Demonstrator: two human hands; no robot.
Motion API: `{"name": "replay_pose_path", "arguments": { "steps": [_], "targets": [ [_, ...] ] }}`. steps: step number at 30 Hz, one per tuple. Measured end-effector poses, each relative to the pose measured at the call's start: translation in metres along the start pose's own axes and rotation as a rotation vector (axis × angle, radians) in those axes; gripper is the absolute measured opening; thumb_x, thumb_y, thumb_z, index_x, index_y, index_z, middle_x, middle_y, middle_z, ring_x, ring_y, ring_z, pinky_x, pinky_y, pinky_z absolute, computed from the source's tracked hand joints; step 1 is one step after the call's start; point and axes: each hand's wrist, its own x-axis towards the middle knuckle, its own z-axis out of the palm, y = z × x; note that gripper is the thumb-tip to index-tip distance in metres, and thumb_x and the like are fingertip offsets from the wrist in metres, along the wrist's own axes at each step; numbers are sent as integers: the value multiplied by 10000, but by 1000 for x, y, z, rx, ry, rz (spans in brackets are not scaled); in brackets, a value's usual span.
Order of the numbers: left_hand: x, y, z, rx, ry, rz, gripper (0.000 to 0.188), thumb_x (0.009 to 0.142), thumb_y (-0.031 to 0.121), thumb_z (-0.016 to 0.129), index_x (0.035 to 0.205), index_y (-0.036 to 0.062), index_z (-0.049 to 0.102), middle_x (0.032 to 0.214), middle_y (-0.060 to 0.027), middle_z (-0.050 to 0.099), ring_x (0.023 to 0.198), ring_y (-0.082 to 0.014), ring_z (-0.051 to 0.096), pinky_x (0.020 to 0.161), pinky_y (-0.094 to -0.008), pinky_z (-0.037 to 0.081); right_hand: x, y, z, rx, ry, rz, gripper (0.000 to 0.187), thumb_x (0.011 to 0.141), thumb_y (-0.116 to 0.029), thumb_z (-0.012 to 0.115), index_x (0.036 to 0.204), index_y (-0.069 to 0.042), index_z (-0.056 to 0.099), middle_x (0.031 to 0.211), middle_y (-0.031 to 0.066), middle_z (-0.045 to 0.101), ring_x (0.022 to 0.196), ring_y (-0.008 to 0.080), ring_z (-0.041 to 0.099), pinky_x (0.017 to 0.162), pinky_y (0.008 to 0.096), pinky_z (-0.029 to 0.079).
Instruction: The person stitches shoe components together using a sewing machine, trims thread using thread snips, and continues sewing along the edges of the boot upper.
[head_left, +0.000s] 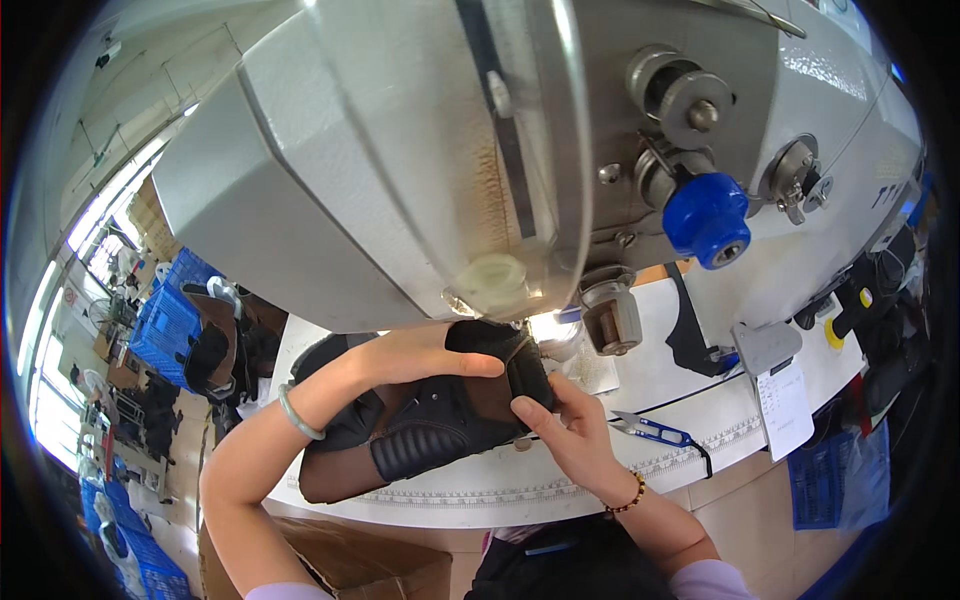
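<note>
A black and brown leather boot upper (425, 435) with a ribbed, padded panel lies on the white table under the head of a sewing machine (400, 160). Over its far side rests my left hand (425, 355), thumb stretched across the leather. The other left fingers are mostly hidden by the upper and the machine head, and the hand seems to grip the piece. My right hand (570, 425) pinches the upper's right edge between thumb and fingers, close to the lit needle area. The needle itself is hidden.
Thread snips (655, 430) with a blue handle lie right of my right hand. Behind them are a black cut piece (685, 325) and a paper sheet (783, 410). A ruler strip (690, 447) follows the table's near edge. Blue crates (165, 320) stand left; a cardboard box (370, 560) below.
</note>
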Motion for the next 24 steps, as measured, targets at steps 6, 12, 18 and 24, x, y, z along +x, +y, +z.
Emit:
{"name": "replay_pose_path", "arguments": {
  "steps": [6, 12, 18, 24],
  "targets": [
    [3, 4, -5, 126, -34, -28, 546, 826, 421, 622, 1168, 0, 556, 1094, -105, 600, 1013, -174, 530, 897, -288, 406, -9, 8, 5, 114, -11, 26, 212, 866, -186, 644, 949, 4, 597, 679, -21, 543, 639, 20, 436, 570, 180, 368],
    [2, 6, 0, 92, -8, 5, 541, 830, 439, 607, 1148, 3, 570, 1065, -90, 609, 981, -171, 542, 873, -283, 415, -6, -1, 6, 304, 57, 98, 199, 860, -164, 651, 980, -10, 610, 761, -49, 566, 651, 4, 454, 546, 167, 380],
    [0, 1, 7, -90, 58, -69, 538, 825, 436, 615, 1135, -2, 561, 1036, -78, 604, 958, -149, 546, 848, -282, 430, 5, 8, -45, 357, -386, 265, 323, 826, -43, 640, 1137, 10, 570, 938, 22, 602, 802, 67, 550, 680, 217, 476],
    [6, -4, 5, -81, 48, -103, 579, 800, 445, 652, 1126, -23, 551, 1021, -78, 590, 955, -142, 537, 857, -277, 422, 5, 12, -47, 383, -348, 249, 308, 822, 28, 586, 1128, -2, 578, 983, 6, 593, 869, 64, 541, 722, 209, 454]
  ]
}}
